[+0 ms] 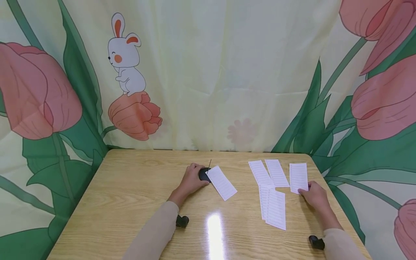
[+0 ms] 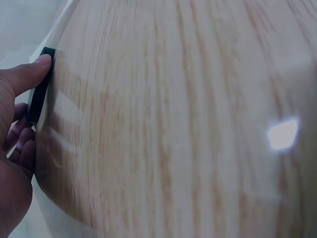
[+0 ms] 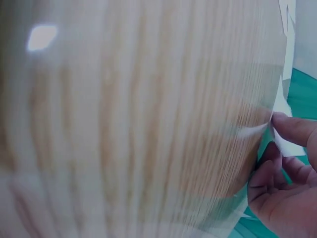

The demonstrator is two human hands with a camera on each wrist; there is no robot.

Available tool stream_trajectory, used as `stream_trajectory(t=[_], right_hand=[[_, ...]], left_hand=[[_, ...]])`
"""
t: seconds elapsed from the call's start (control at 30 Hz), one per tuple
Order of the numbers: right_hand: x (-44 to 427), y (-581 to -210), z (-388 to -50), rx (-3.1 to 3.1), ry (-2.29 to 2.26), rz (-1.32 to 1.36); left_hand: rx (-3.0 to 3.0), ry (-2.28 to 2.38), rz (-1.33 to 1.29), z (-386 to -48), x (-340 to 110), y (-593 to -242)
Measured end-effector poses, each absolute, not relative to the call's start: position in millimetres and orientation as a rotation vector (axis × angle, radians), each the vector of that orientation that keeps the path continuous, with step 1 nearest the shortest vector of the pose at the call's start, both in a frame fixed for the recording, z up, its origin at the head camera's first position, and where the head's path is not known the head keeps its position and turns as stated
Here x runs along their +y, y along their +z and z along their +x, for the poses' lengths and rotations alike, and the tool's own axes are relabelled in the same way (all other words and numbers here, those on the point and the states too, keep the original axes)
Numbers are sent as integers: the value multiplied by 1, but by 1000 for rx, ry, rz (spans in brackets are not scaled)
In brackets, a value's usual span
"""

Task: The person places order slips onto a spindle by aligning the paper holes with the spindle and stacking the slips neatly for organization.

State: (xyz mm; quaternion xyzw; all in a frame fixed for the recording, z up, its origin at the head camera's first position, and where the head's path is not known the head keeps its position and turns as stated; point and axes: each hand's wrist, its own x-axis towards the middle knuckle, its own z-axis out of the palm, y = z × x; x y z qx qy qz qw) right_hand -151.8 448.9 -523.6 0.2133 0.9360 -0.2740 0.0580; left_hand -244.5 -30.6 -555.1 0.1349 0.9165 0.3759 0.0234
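Observation:
My left hand (image 1: 192, 179) grips the round black base (image 1: 203, 175) of a bill spike whose thin needle (image 1: 209, 165) points up. A ruled white paper slip (image 1: 222, 183) lies with its upper left corner at the needle; whether it is pierced is too small to tell. In the left wrist view, the thumb of the left hand (image 2: 17, 119) presses the edge of the black base (image 2: 40, 89). At the right, my right hand (image 1: 316, 196) pinches the lower right corner of another paper slip (image 1: 298, 176). Part of that slip (image 3: 282, 106) shows in the right wrist view.
Several more slips (image 1: 276, 209) lie between the hands, some overlapping. The wooden table (image 1: 130, 187) ends at a curtain (image 1: 201, 108) printed with tulips and a rabbit. Black wrist devices (image 1: 182, 221) sit by both sleeves. A light reflection shows on the table's front.

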Motion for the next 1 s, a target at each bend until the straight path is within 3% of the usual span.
stream_trajectory(t=[1.0], right_hand=[[453,-502,-150,2962,-841,508]], left_hand=[[2844,1148,417,-243,-31,-554]])
